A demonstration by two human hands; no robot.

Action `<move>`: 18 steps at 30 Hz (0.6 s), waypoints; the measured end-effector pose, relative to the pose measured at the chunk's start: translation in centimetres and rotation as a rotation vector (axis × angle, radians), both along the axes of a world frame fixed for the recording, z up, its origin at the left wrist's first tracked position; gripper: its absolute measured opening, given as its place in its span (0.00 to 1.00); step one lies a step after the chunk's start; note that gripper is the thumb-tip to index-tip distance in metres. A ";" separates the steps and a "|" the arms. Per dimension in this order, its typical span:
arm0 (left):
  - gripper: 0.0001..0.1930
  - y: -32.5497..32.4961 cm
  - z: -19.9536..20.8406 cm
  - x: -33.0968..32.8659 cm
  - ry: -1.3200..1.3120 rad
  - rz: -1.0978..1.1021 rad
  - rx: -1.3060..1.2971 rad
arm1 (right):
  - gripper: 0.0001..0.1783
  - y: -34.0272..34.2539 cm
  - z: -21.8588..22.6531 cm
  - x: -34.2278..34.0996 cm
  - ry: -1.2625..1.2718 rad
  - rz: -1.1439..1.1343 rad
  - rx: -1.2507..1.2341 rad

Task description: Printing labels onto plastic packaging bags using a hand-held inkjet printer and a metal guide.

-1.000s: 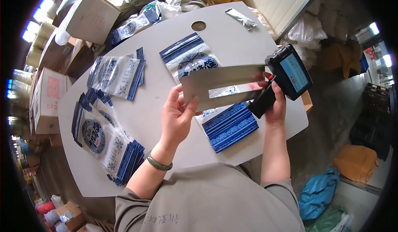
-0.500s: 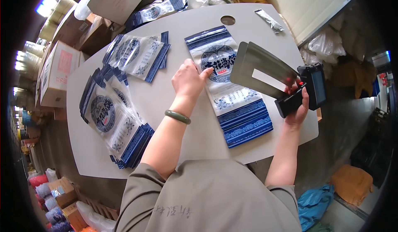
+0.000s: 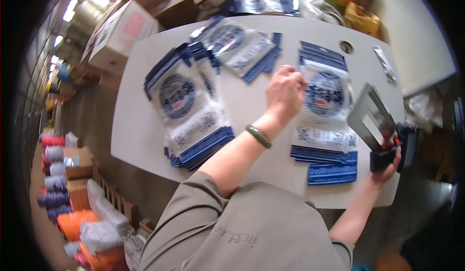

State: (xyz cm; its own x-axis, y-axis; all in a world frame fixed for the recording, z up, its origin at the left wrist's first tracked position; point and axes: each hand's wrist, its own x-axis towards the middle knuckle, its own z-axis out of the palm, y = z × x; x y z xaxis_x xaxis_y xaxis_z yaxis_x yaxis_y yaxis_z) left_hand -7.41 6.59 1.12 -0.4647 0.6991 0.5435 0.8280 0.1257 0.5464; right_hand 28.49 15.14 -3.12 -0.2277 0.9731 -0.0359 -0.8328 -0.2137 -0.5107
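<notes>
A stack of blue-and-white printed plastic bags (image 3: 332, 172) lies on the right part of the table, its upper bags shifted from the lower ones. My left hand (image 3: 286, 91), with a green bangle on the wrist, is closed in a pinch at the left edge of the top bag (image 3: 324, 94). My right hand (image 3: 387, 168) grips a black handheld printer (image 3: 385, 159) at the table's right edge. A flat grey plate (image 3: 370, 113) with a rectangular cutout sticks out from the printer, over or close beside the bags' right edge. Motion blurs the view.
To the left lie a pile of similar bags (image 3: 186, 111) and another farther back (image 3: 242, 46). The white table (image 3: 131, 126) has a round hole (image 3: 346, 47) and a small silvery packet (image 3: 385, 64) at the far right. Cardboard boxes (image 3: 121, 36) stand beyond its left side.
The view has turned, so the table appears shifted right. My left hand has gone from fingers on the bag's print to its left edge. The upper bags now lie offset from those below.
</notes>
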 end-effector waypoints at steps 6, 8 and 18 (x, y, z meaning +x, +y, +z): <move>0.04 -6.4 5.2 -2.9 -0.407 -0.217 0.232 | 0.20 0.3 -0.4 1.0 -0.090 0.099 0.153; 0.04 -11.1 6.3 -7.8 -0.320 -0.104 0.448 | 0.20 0.3 -0.6 1.0 -0.057 0.082 0.090; 0.15 -28.2 0.0 -21.3 -0.062 0.751 -0.394 | 0.18 0.5 0.2 0.3 0.069 0.134 0.015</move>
State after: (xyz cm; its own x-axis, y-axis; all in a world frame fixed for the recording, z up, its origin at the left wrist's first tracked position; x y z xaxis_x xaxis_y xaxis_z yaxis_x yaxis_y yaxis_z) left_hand -28.74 -21.59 1.14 -0.9020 0.3256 0.2834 0.4185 0.8205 0.3894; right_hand 28.78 15.64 -2.88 -0.3573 0.9340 -0.0016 -0.8306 -0.3186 -0.4567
